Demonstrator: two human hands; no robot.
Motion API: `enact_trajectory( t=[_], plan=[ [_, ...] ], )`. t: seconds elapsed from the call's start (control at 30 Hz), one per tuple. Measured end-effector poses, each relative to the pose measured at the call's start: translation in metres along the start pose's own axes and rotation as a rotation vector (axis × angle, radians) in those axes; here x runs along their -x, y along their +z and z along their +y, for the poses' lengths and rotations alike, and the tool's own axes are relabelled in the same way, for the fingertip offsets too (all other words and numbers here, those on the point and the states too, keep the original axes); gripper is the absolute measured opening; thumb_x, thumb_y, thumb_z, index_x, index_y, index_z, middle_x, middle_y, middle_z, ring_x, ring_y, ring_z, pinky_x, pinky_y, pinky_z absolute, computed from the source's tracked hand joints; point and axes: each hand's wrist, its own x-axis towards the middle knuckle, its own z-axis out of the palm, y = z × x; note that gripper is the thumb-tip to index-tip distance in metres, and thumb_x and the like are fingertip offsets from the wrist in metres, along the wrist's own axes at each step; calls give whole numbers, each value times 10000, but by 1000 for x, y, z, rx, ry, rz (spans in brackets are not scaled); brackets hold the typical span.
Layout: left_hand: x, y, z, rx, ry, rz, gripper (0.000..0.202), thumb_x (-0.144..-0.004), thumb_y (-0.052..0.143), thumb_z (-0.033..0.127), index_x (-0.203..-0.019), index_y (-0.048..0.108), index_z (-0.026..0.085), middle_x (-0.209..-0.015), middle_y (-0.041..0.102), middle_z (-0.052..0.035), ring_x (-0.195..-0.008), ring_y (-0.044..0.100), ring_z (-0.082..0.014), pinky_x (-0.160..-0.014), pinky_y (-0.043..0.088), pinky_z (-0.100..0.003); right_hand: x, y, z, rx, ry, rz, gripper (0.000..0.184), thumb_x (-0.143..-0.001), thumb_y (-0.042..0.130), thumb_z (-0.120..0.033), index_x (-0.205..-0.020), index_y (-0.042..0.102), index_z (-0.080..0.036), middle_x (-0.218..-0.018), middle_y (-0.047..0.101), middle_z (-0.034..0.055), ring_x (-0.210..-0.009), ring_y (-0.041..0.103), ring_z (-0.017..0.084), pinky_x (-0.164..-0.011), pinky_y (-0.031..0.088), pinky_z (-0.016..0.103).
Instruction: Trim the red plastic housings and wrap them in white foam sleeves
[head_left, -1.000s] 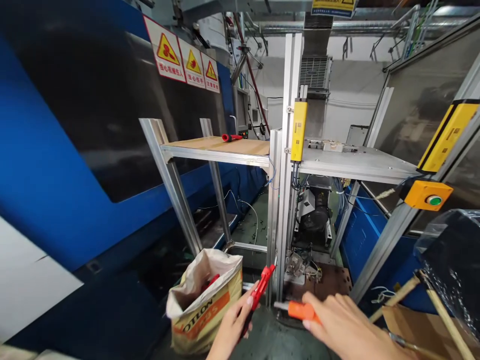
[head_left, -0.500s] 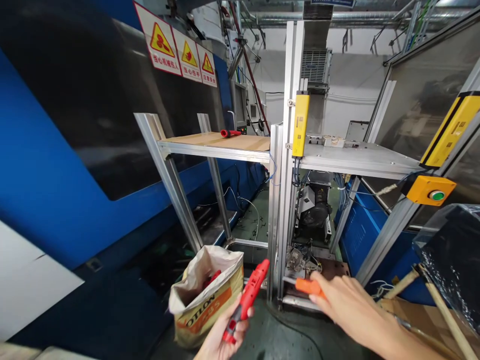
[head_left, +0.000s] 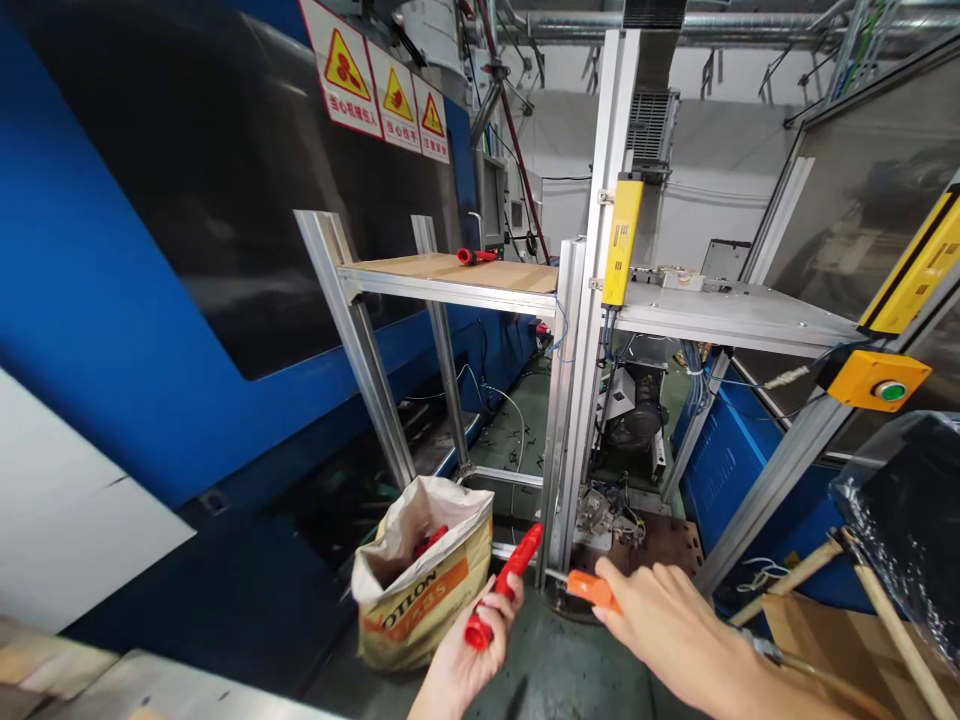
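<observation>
Left hand (head_left: 466, 655): bottom of the frame, a bit left of the tool hand, fingers curled snug around a red part (head_left: 523, 552).
Red part: yep, it's right there in that grip, slanting up and to the right. Narrow end pokes out above the fingers, round hollow-looking end peeks out lower left by the palm.
Right hand (head_left: 660, 615): lower right of centre, wrapped around an orange-handled tool (head_left: 594, 590), so also full.
Orange-handled tool: metal tip points left toward the red part, near it, with a small gap showing between the two in the frame.
Sack (head_left: 424, 610): open-topped, printed side out, just left of the red part, lower centre-left. More red pieces (head_left: 430, 541) sit inside; can't tell how many.
Metal post (head_left: 568, 400): runs up the frame just right of centre, behind the hands.
Brown-topped shelf (head_left: 420, 269): above the sack, left of the post, with another red piece (head_left: 475, 257) lying on it.
Yellow bar (head_left: 623, 245): upright, upper right of centre, wires hanging off its bottom.
Button box (head_left: 879, 380): orange-yellow with a green button, right side of the frame.
Warning signs (head_left: 351, 80): three in a row, upper left, on the big blue machine (head_left: 135, 340).
</observation>
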Motion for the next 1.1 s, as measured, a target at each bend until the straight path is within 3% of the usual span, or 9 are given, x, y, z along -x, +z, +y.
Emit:
enact_trajectory(
  t=[0.17,0.3,0.37,0.53,0.63,0.8,0.93,1.03,1.1],
  plan=[
    [13,-14,3,-282,105,-18,438,-877,424,-88,-1106,609,235,-928,654,-10,-465,499,43,-449,382,33,-3,-4,8,-23,13,33,259,-961,500,-290,-1193,609,-248,-878,742,82,-791,710,268,-591,380,281],
    [0,-20,0,-666,247,25,243,-881,551,133,-1106,623,186,-729,629,-19,-463,510,-63,-401,421,-107,-1,-3,5,-22,-15,-12,302,-944,539,-318,-1232,596,-246,-901,741,90,-822,712,290,-627,435,301],
    [-5,-21,-3,-901,380,65,323,-832,640,285,-1144,630,204,-679,627,-20,-488,542,-141,-401,432,-193,0,-2,3,-39,-31,-45,303,-946,534,-310,-1236,595,-246,-919,740,95,-841,712,306,-643,453,318],
    [-3,-24,-10,-1401,692,200,528,-662,751,373,-1167,655,254,-1012,692,-111,-993,615,-368,-851,463,-394,-6,1,6,-72,8,-52,318,-946,525,-297,-1248,596,-227,-938,741,118,-854,712,328,-654,459,334],
    [-1,-25,-15,-1537,750,253,538,-748,585,400,-1237,608,178,-945,671,-168,-997,582,-454,-893,389,-518,-12,1,12,-91,39,-45,302,-964,485,-281,-1239,589,-213,-936,742,116,-851,716,311,-644,457,315],
    [-9,-23,-13,-1413,716,228,530,-751,588,402,-1246,583,213,-947,638,-127,-927,576,-376,-782,438,-429,-12,6,10,-107,-16,-121,328,-932,544,-332,-1244,591,-241,-968,738,114,-897,709,326,-711,493,341],
    [-20,-19,-8,-1035,476,151,377,-829,560,472,-1077,575,188,-767,611,-51,-604,557,-178,-505,449,-256,-11,14,8,-133,18,-126,359,-964,456,-293,-1300,554,-213,-1027,720,155,-952,691,354,-760,497,391],
    [-22,-16,-8,-757,276,106,269,-828,640,393,-896,571,142,-645,577,-16,-474,487,-81,-426,425,-166,-16,16,12,-167,-59,-180,330,-912,545,-329,-1220,605,-227,-982,730,152,-906,700,374,-716,487,380],
    [-19,-15,-7,-632,192,86,243,-806,696,341,-853,575,136,-576,544,13,-415,463,-58,-390,420,-144,-21,16,17,-186,-31,-118,297,-926,513,-317,-1186,612,-214,-951,733,151,-885,705,366,-682,472,355]
  ],
)
